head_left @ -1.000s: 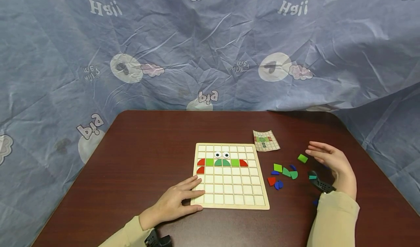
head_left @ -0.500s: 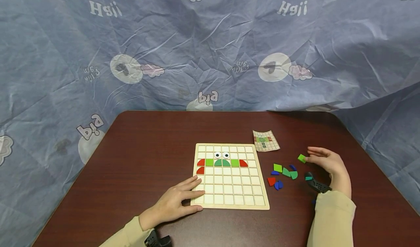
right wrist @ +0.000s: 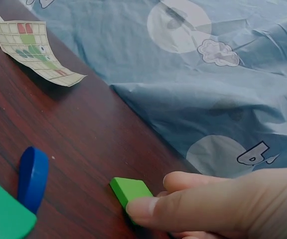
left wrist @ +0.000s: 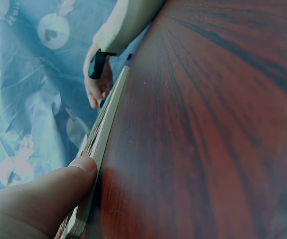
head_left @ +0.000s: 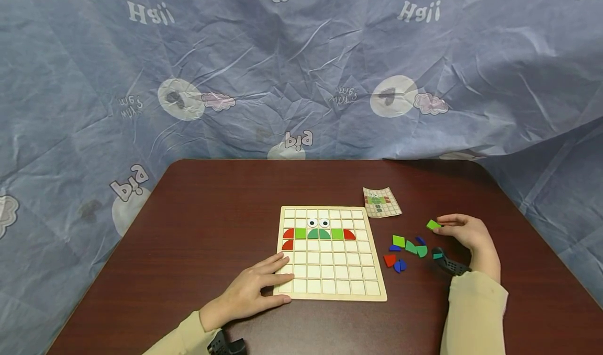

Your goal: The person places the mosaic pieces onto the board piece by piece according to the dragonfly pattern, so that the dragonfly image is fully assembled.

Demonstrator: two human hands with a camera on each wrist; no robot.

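My right hand [head_left: 471,238] pinches a light green square tile [right wrist: 132,190] between thumb and fingers, at the right of the table. My left hand [head_left: 252,287] lies with fairly straight fingers on the left edge of the wooden grid board [head_left: 330,288]; in the left wrist view the thumb [left wrist: 83,165] touches the board's side. Set in the board are two eye pieces [head_left: 318,222], two light green squares [head_left: 337,233], green quarter circles [head_left: 313,234] and red quarter circles [head_left: 349,234]. The lower fingers of my right hand are partly hidden.
Left of my right hand lie loose pieces: another light green square [head_left: 398,241], green quarter circles [head_left: 421,251], a red piece [head_left: 389,260] and several blue pieces [head_left: 399,266]. A curled pattern card [head_left: 381,203] touches the board's far right corner. Behind the table hangs a blue cloth [head_left: 301,82].
My right hand has come down and left to the light green square tile and grips it; the tile has shifted slightly away. My left hand and the board stay in place.
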